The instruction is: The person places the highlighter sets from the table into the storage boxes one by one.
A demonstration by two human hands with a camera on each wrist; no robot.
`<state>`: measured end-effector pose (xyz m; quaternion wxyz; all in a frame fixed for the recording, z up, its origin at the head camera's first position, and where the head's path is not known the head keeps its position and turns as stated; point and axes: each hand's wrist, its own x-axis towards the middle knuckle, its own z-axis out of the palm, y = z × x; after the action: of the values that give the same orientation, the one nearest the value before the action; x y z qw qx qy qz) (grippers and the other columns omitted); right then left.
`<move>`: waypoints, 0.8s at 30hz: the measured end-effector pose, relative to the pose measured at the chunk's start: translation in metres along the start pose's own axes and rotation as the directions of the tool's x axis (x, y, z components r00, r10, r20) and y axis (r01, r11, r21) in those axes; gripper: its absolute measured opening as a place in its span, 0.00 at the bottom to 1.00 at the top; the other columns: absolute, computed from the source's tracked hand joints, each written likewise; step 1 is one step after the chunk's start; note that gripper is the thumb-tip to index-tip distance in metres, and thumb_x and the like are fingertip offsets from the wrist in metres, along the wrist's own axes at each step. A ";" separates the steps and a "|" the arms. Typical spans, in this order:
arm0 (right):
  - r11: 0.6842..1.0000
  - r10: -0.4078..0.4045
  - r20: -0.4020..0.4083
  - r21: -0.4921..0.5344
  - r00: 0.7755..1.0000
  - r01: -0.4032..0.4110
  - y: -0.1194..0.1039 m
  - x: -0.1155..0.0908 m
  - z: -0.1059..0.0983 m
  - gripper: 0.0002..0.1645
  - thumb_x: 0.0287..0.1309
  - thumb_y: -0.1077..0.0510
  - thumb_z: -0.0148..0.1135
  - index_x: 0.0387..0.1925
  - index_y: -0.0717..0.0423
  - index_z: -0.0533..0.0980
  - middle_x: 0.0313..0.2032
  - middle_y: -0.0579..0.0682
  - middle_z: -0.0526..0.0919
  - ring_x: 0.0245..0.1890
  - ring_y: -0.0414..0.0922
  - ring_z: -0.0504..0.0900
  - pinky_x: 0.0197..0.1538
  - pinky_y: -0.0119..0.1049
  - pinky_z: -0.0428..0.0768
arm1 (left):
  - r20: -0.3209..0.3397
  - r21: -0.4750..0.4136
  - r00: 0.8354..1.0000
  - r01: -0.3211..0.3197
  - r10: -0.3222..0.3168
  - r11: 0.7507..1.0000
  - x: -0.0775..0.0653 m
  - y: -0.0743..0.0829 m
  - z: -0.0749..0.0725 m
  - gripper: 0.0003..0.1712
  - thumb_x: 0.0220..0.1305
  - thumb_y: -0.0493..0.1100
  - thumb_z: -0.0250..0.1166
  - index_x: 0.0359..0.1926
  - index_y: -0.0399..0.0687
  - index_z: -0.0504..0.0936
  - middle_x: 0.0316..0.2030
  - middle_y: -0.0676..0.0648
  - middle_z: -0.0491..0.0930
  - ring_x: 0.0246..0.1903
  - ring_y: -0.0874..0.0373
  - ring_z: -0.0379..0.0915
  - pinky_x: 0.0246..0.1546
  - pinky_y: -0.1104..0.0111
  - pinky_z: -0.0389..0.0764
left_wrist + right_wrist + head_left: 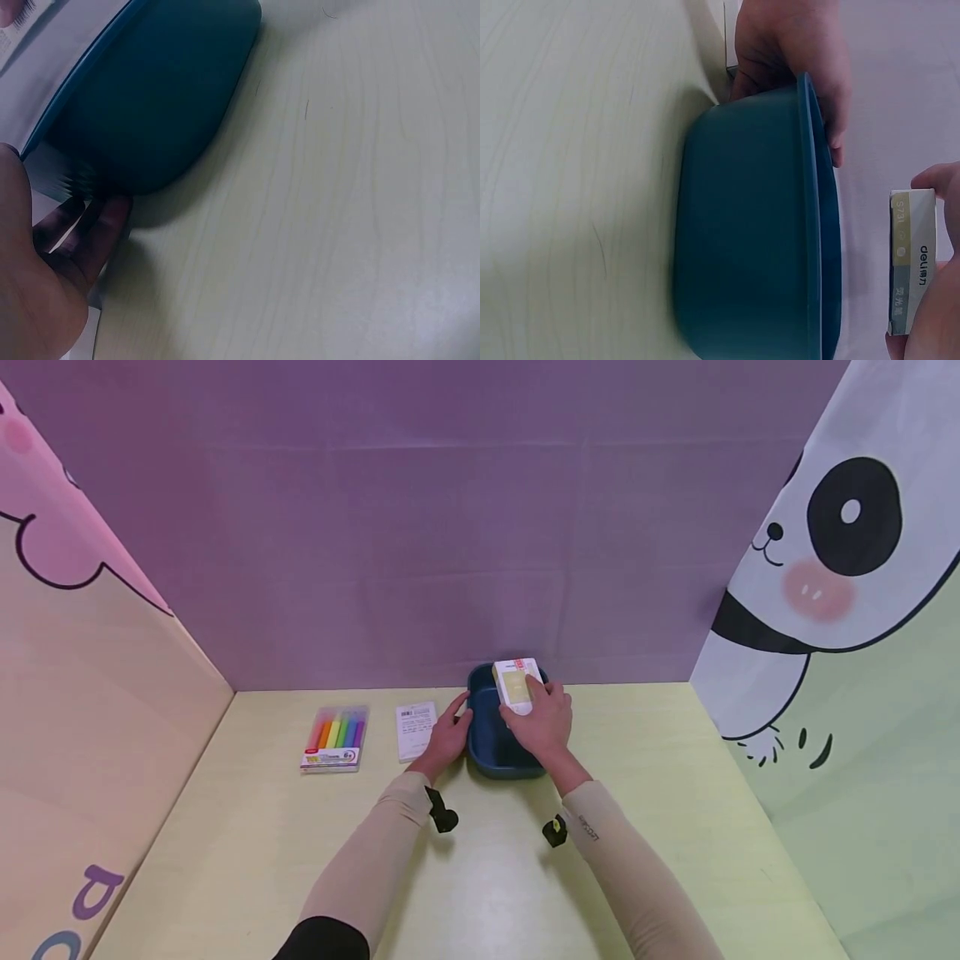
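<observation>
My right hand (546,720) grips a small white-and-yellow box (515,683) by its sides, above the back part of a dark blue plastic bin (508,770). In the right wrist view, the box shows "deli" lettering on its end and hangs beyond the bin's rim. My left hand (447,737) holds the left side of the bin, thumb at the rim and fingers (101,232) against the outer wall. The bin stands upright on the table.
A clear pack of coloured markers (333,740) lies at the left on the pale wooden table (480,893). Between it and the bin is a flat white packet (416,730) with printed text and a barcode. Behind the table hangs a purple backdrop (450,527).
</observation>
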<state>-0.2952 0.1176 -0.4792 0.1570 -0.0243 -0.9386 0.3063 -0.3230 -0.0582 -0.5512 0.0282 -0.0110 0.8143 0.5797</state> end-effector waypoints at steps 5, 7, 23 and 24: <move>1.000 -0.014 -0.016 0.003 1.000 0.015 0.002 -0.001 0.003 0.45 0.48 0.36 0.68 0.66 0.51 0.70 0.52 0.59 0.68 0.46 0.55 0.67 0.45 0.47 0.71 | -0.002 0.000 1.000 0.001 -0.001 1.000 0.001 0.000 0.000 0.27 0.75 0.54 0.49 0.72 0.69 0.62 0.57 0.39 0.74 0.50 0.45 0.70 0.56 0.52 0.68; 1.000 -0.017 -0.023 0.005 1.000 0.017 0.003 -0.001 0.004 0.45 0.48 0.37 0.68 0.65 0.51 0.71 0.52 0.60 0.68 0.46 0.55 0.67 0.45 0.48 0.71 | -0.002 0.002 1.000 -0.005 0.005 1.000 0.001 0.000 0.000 0.27 0.75 0.54 0.49 0.72 0.68 0.62 0.56 0.39 0.74 0.50 0.45 0.70 0.56 0.52 0.68; 1.000 -0.002 0.011 -0.017 1.000 0.002 0.006 -0.003 0.012 0.44 0.48 0.36 0.68 0.65 0.51 0.70 0.53 0.61 0.69 0.48 0.56 0.67 0.47 0.49 0.71 | 0.013 -0.015 1.000 0.011 -0.011 1.000 -0.001 0.001 0.001 0.27 0.76 0.53 0.48 0.73 0.66 0.60 0.60 0.38 0.72 0.51 0.45 0.69 0.57 0.51 0.67; 1.000 -0.003 0.011 -0.017 1.000 0.004 0.007 -0.003 0.012 0.45 0.48 0.36 0.69 0.65 0.52 0.70 0.53 0.61 0.69 0.48 0.56 0.67 0.47 0.49 0.71 | 0.013 -0.019 1.000 0.009 -0.009 1.000 -0.001 0.001 0.001 0.27 0.76 0.52 0.48 0.73 0.66 0.60 0.59 0.38 0.72 0.51 0.45 0.69 0.57 0.51 0.67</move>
<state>-0.2967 0.1157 -0.4932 0.1523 -0.0223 -0.9420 0.2982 -0.3218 -0.0573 -0.5501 0.0359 -0.0111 0.8086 0.5872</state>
